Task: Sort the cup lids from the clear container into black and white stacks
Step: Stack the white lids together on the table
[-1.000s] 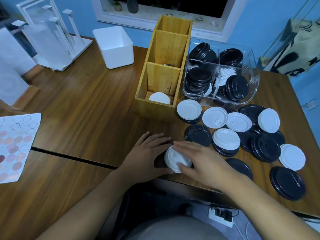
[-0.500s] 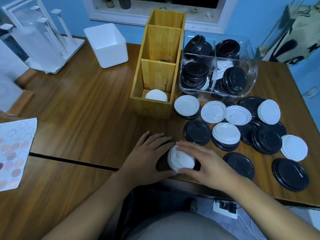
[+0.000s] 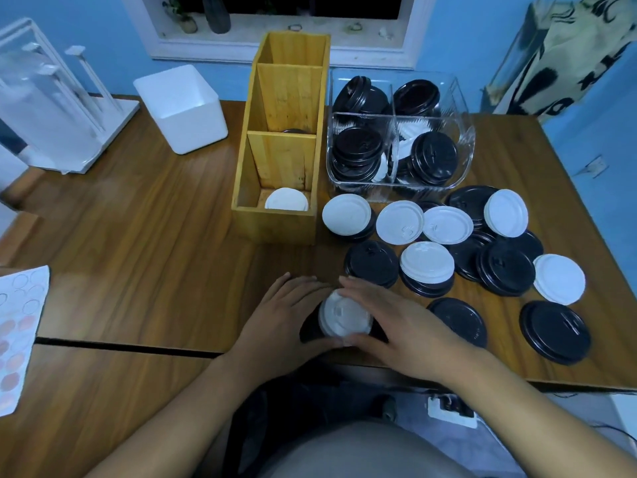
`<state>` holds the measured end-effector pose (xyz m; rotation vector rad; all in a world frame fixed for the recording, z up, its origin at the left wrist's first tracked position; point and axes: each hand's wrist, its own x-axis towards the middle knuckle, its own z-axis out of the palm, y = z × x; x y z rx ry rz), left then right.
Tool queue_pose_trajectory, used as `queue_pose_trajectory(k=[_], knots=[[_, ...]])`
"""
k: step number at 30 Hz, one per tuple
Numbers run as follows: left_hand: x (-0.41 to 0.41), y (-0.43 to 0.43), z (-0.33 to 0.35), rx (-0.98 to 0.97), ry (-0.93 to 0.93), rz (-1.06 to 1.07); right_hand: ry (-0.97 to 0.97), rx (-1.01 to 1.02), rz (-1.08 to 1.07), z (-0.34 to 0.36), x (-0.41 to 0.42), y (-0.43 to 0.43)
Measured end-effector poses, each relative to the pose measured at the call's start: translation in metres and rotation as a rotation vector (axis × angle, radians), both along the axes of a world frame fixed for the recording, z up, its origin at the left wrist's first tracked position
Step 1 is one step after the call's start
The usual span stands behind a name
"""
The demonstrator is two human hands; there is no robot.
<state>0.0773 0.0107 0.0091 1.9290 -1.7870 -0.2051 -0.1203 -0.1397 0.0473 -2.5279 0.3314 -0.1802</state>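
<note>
Near the table's front edge a white lid (image 3: 344, 317) sits on top of a black lid (image 3: 309, 330). My left hand (image 3: 286, 319) cups the pair from the left, thumb curled under the near side. My right hand (image 3: 396, 322) curls round the white lid from the right, fingers over its far rim. Several loose black and white lids (image 3: 427, 262) lie spread on the table to the right. The clear container (image 3: 462, 157) behind them holds more black and white lids. One white lid (image 3: 286, 200) lies in the near compartment of the wooden box (image 3: 275, 225).
A white square tub (image 3: 182, 108) and a white rack (image 3: 51, 108) stand at the back left. A sheet of round stickers (image 3: 17, 332) lies at the left edge. A dark gap (image 3: 120, 348) runs between the two table tops.
Both hands have stayed on the white lid near the front edge. The camera has tilted a little, so everything sits slightly lower in view.
</note>
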Motion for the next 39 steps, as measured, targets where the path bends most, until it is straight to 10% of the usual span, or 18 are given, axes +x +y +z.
queue_pose_trajectory(k=[4,10,24,39], knots=[[0.0,-0.002,0.002,0.001,0.009,0.013,-0.205,-0.224,-0.397,0.02,-0.021,-0.028],[-0.003,-0.006,0.005,0.042,0.054,0.012,0.193,-0.358,-0.638,0.019,-0.019,-0.075],[-0.005,-0.008,0.002,0.026,0.146,-0.007,-0.177,-0.018,-0.347,0.041,-0.044,-0.046],[-0.005,-0.01,0.008,0.06,0.18,0.02,-0.033,0.077,0.105,0.014,0.012,-0.011]])
